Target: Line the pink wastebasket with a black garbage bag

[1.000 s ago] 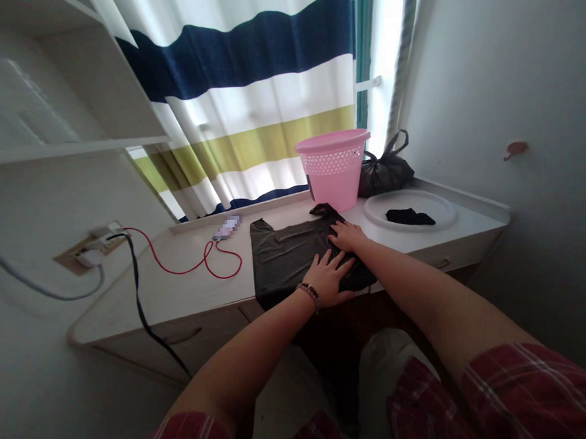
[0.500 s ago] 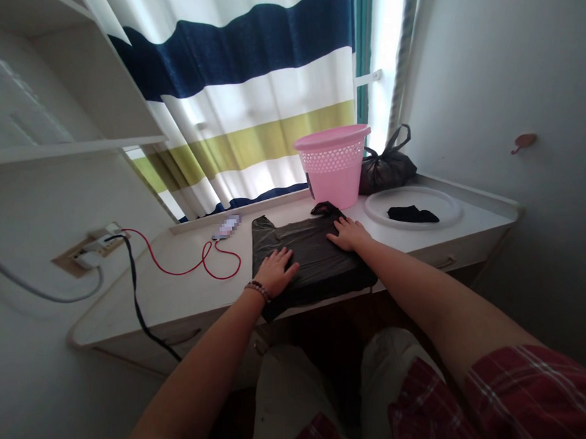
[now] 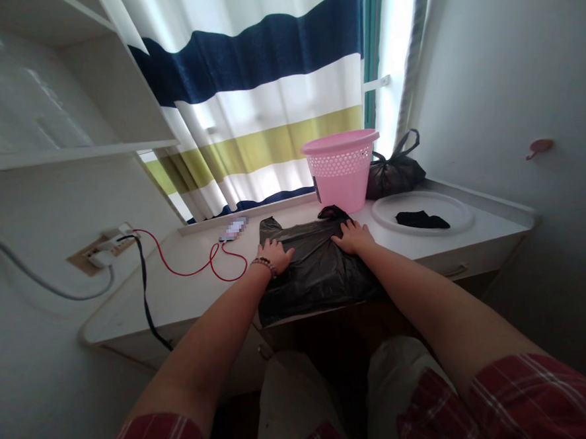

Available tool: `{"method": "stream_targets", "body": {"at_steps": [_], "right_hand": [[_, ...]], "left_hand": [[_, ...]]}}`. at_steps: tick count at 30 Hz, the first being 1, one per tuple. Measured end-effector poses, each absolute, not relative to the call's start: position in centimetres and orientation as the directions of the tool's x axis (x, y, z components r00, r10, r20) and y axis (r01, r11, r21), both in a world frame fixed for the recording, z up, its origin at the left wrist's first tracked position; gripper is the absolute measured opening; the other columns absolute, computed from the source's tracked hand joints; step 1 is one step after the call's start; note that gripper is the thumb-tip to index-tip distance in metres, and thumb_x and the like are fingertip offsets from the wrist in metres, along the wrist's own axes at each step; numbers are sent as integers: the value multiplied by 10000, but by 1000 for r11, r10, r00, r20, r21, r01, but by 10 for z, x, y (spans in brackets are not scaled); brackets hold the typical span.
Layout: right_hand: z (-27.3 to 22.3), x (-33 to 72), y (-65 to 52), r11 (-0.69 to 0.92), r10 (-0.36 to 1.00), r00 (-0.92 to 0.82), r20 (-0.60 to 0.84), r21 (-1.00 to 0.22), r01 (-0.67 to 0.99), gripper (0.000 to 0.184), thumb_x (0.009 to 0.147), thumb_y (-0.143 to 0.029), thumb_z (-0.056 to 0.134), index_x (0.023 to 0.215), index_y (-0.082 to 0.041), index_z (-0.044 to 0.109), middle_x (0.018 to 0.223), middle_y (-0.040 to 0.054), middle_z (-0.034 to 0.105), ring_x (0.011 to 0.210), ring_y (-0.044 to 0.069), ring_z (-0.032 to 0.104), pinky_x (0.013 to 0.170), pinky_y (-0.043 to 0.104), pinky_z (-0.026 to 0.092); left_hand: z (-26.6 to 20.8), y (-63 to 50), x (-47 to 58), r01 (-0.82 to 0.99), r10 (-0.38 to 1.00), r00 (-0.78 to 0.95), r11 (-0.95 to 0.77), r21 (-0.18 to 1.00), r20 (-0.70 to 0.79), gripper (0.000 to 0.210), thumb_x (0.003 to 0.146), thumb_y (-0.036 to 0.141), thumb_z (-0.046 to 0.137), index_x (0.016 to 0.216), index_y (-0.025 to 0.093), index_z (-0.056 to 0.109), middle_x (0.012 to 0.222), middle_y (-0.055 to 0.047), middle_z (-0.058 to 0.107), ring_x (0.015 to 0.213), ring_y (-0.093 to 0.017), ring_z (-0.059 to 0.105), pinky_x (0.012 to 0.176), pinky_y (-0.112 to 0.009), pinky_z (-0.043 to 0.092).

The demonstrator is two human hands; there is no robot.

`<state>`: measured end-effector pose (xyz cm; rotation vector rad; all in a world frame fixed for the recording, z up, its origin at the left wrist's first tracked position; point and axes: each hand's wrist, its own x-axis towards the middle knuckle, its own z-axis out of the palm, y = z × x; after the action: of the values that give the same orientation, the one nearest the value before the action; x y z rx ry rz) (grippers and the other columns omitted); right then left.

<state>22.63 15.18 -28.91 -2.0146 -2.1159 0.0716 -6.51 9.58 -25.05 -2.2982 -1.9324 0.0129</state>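
Observation:
A black plastic bag [image 3: 321, 277] lies spread flat on the white desk, its lower edge at the desk's front. Its handles point toward the window; the right one is crumpled. My left hand [image 3: 274, 255], with a beaded bracelet at the wrist, rests on the bag's left part, fingers stretched out. My right hand [image 3: 354, 237] presses on the upper right part near the crumpled handle, fingers spread. Creases run across the plastic between the hands. Neither hand grips anything.
Behind the bag stands a pink basket [image 3: 344, 176], beside a tied black bag [image 3: 397, 173]. A white round lid [image 3: 459, 217] holds a black cloth item [image 3: 422, 220]. A phone [image 3: 234, 228] on a red cable [image 3: 187, 273] lies left; a black cord [image 3: 146, 298] hangs over the front edge.
My left hand has slid up the bag, away from me. The right hand stays near the same place on the plastic. More creases show, and the view has shifted slightly.

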Motion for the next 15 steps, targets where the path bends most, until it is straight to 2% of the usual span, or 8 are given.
{"method": "stream_targets", "body": {"at_steps": [3,5,11,15], "right_hand": [[-289,226,155,59,992,-36,122,-188,980,916,841,-753,242,1513,-130,245,1576,183,177,1434,369,139,1126,567,73],[-289,228,157,75,992,-53,116,-187,980,916,838,-755,246,1515,-138,238,1579,176,168,1435,367,133,1128,564,74],[-291,232,160,111,989,-92,119,-166,980,899,845,-754,242,1511,-150,238,1578,172,171,1430,365,143,1125,567,78],[-293,232,156,129,982,-101,161,-173,977,858,858,-741,257,1483,-155,297,1560,169,226,1406,366,197,1119,564,110]], "left_hand": [[-262,96,-37,977,974,209,-211,10,82,854,861,769,122,1499,233,311,1587,-88,219,1437,-375,188,1106,-594,193],[-271,92,-31,977,975,208,-212,40,82,889,828,812,142,1524,267,243,1604,-61,159,1450,-372,148,1116,-594,176],[-280,97,-58,980,979,196,-197,16,61,897,821,823,166,1532,278,212,1611,-47,126,1460,-352,124,1133,-554,168],[-282,103,-68,982,980,185,-186,11,76,903,821,823,168,1530,265,216,1608,-58,139,1456,-353,139,1133,-546,175]]}}
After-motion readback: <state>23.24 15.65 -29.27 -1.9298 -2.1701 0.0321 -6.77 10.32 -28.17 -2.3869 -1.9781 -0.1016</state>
